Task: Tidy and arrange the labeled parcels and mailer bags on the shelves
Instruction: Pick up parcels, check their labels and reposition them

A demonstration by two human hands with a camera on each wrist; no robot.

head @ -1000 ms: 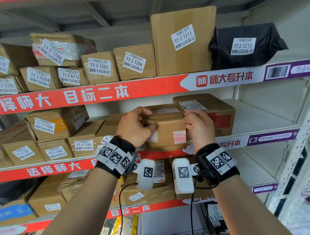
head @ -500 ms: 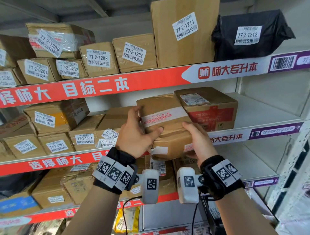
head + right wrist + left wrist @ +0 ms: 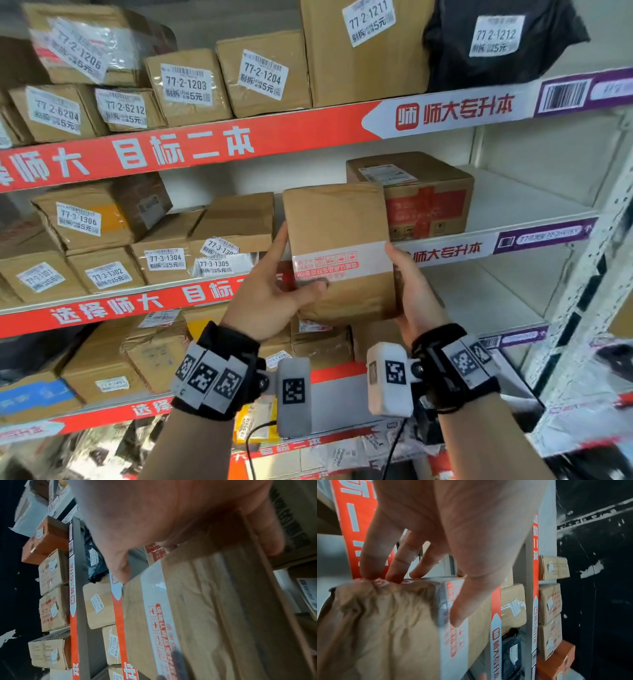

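At the far left of the middle shelf sits a tilted carton labelled 77-3-1306, with cartons 77-3-1302 and 77-3-1304 below and beside it, and carton 77-3-1305 next along; on the shelf above stand cartons 77-2-1203 and 77-2-1204, all with labels facing out.

The left hand grips the left side of a brown parcel; its thumb lies across the front face just under the white tape band, and the wrist view shows its fingertips pressed on the crumpled paper end of the parcel; the parcel stands upright in the air between the two hands, in front of the middle shelf's edge and clear of it, its tape band printed in red and running across the lower half of the front face.

The right hand holds the parcel's right side and lower corner; its thumb lies against the edge near the tape and its fingers curl round behind; just behind and to the right of the parcel, a brown carton with a red panel rests on the middle shelf; further right that shelf is bare white; on the shelf above, at the right, a tall carton 77-2-1211 stands beside a black mailer bag 77-2-1212.
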